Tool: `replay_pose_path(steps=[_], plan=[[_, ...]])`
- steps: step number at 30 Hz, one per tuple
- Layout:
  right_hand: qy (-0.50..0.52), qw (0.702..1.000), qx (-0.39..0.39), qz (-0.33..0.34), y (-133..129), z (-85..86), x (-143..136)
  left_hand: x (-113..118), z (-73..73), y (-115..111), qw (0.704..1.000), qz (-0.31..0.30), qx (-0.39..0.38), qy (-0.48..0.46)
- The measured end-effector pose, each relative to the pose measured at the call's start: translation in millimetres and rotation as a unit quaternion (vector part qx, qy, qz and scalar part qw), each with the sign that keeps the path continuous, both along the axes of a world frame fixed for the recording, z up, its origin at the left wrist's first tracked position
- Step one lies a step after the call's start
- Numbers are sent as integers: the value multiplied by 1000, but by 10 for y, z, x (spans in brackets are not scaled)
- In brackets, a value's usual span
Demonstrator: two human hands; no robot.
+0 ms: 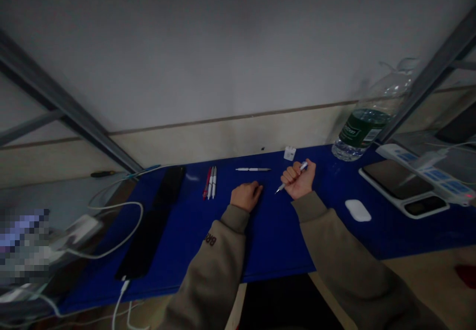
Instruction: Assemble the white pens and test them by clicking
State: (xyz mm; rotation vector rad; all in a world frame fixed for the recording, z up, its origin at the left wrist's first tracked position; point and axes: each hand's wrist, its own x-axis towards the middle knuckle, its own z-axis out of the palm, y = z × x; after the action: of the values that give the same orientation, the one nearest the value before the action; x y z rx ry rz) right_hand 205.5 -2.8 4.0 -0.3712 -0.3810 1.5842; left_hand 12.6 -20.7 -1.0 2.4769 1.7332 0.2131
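My right hand [299,178] is closed round a white-and-grey pen [281,187]; its tip points down to the left, and its other end shows above the fingers near the thumb. On the blue tabletop [275,235] rests my left hand [245,196], loosely curled with its back up, and nothing shows in it. Beyond the hands a single white pen [253,169] lies sideways. To the left of my left hand, a red pen [207,183] and two white pens [212,183] lie side by side.
At the right stand a large water bottle [360,126], a white earbud case [357,210], a white device with dark screens [403,186] and a power strip [439,173]. A small white square item [289,153] lies near the wall. Dark phones [143,243] and white cables [139,221] occupy the left.
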Motion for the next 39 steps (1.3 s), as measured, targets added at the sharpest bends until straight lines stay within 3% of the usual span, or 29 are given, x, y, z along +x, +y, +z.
replay_pose_path(steps=[9, 22, 39], plan=[[17, 1000, 2, -23, 3, -6, 17, 9, 0, 2, 1000, 3, -2, 24], [49, 998, 33, 3, 21, -67, 39, 11, 26, -3, 1000, 0, -9, 23], [40, 998, 43, -10, 27, -91, 31, 9, 18, -4, 1000, -4, -3, 22]])
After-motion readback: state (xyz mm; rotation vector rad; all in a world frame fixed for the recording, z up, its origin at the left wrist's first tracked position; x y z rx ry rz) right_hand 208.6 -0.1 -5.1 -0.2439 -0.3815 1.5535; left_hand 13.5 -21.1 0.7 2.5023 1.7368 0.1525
